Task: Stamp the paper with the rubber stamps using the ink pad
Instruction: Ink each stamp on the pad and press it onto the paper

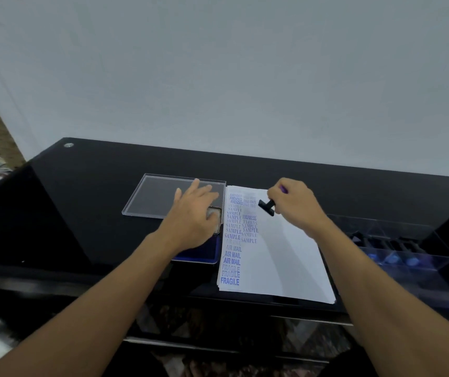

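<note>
Near the desk's (82, 213) far edge lies a clear lid (158, 194). Just in front of it the left hand (195, 213) rests flat, fingers straight and spread, on the far end of the blue ink pad (201, 253). Just beside the pad, the paper (280, 257) carries blue prints down its left side. Over its far end the right hand (296, 204) grips the handle of a tilted black rubber stamp (267, 206). The stamp looks light and rigid, best held by the handle; the thin sheets may slide. Toward the right edge a clear tray (441, 268) holds more stamps.
</note>
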Demonstrator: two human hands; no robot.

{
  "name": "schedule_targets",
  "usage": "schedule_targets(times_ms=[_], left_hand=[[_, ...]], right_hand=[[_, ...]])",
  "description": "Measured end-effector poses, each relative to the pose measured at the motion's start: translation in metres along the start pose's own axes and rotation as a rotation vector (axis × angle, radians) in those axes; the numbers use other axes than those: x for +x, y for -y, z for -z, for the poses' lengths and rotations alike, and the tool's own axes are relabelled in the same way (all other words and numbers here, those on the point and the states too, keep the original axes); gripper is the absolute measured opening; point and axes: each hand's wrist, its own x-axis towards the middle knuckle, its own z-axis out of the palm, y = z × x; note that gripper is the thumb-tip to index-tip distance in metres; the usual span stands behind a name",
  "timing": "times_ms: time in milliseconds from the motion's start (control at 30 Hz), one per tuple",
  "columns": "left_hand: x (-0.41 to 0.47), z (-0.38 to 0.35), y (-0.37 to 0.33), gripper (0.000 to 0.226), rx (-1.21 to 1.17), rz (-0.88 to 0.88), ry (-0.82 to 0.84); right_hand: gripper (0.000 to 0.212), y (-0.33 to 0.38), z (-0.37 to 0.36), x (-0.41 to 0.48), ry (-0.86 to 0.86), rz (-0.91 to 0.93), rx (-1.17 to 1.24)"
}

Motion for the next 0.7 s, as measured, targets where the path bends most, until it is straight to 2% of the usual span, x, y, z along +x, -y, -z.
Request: schedule_targets(times_ms=[267, 700], left_hand=[[-0.003, 0.018, 0.002, 0.049, 0.031, 0.043, -0.022], [-0.021, 0.029, 0.012, 0.052, 0.029, 0.117, -0.015]], right_hand=[[0.022, 0.011, 0.014, -0.007, 0.023, 0.062, 0.005], [0.019, 0.025, -0.005, -0.016, 0.03, 0.092, -0.027]])
